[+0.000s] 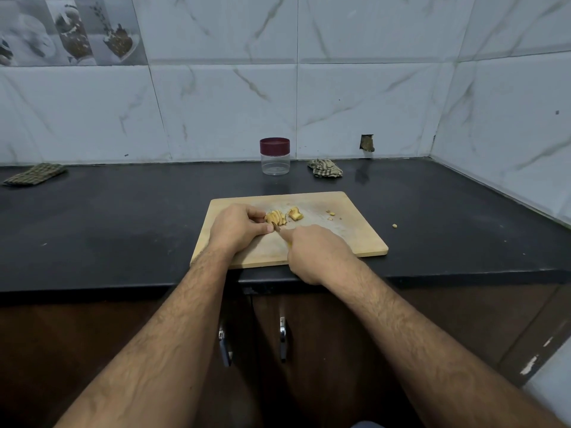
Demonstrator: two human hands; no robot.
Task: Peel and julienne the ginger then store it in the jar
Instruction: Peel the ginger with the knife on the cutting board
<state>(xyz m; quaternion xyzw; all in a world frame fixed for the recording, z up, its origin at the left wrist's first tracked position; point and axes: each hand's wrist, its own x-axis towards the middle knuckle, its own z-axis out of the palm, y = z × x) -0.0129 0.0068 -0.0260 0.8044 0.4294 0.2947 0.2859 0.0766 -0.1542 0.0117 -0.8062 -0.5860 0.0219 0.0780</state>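
Hands [238, 225] slicing ginger [276, 218] on board [340, 236]

No legible text, label, brand, number or sign found. The jar [274, 156] at 12 o'clock bears no readable marking; the decorative picture tile [71, 29] at 10 o'clock shows imagery only.

Left hand [236, 228] and right hand [315, 251] both curled

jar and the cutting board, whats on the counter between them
Nothing: in the head view the black counter between the jar and the cutting board is bare.
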